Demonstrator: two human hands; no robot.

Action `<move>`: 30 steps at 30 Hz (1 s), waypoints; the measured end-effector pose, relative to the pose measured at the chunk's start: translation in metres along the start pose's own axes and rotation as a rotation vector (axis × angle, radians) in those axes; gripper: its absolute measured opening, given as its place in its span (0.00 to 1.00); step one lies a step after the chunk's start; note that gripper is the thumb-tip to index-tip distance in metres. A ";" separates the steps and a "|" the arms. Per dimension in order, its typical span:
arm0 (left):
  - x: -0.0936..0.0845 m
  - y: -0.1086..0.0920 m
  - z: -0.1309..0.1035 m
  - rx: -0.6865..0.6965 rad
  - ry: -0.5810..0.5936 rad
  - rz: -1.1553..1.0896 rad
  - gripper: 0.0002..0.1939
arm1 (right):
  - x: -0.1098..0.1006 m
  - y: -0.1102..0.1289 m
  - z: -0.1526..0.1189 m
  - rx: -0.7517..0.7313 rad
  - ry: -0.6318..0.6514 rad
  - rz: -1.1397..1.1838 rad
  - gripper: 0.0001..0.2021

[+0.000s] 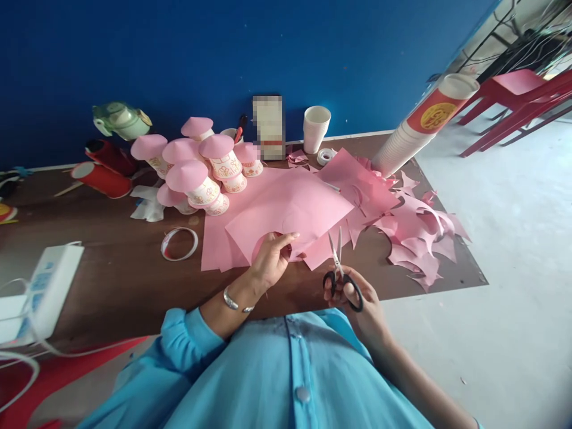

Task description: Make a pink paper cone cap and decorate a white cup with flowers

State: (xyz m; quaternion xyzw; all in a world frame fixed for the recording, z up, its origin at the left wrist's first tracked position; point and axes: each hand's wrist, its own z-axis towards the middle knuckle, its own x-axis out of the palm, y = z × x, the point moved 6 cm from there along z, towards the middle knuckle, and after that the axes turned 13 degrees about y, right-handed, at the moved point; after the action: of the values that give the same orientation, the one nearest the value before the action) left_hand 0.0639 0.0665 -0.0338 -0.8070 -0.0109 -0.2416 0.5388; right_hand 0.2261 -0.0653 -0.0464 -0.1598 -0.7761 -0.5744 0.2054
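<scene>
My left hand (271,259) is closed on the near edge of a pink paper sheet (290,205), thumb on top. A faint curved outline shows on that sheet, close to my thumb. My right hand (357,292) has its fingers in the black handles of a pair of scissors (336,262). The blades point away from me and stand slightly apart, just right of the sheet's near edge. More pink sheets (214,238) lie underneath on the table. Cut pink scraps (417,229) are heaped to the right.
Paper cups with pink cone roofs (187,176) stand at the back left. A tape roll (179,243) lies on the brown table (116,262). A long stack of paper cups (411,134) leans right; a shorter cup stack (316,128) stands by the blue wall. A power strip (53,286) sits left.
</scene>
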 end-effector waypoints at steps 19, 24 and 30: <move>0.009 -0.008 -0.009 0.123 0.027 0.374 0.24 | 0.036 -0.007 0.021 0.024 -0.043 -0.177 0.26; 0.013 0.011 -0.011 0.007 0.042 0.168 0.27 | 0.039 -0.006 0.023 0.014 -0.058 -0.187 0.28; 0.022 0.015 -0.016 -0.045 0.108 0.095 0.25 | 0.041 -0.005 0.023 0.040 -0.071 -0.185 0.30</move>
State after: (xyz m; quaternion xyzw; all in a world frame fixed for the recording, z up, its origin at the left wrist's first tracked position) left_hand 0.0811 0.0408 -0.0336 -0.8044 0.0621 -0.2591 0.5310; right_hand 0.1852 -0.0442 -0.0358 -0.1037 -0.8056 -0.5694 0.1269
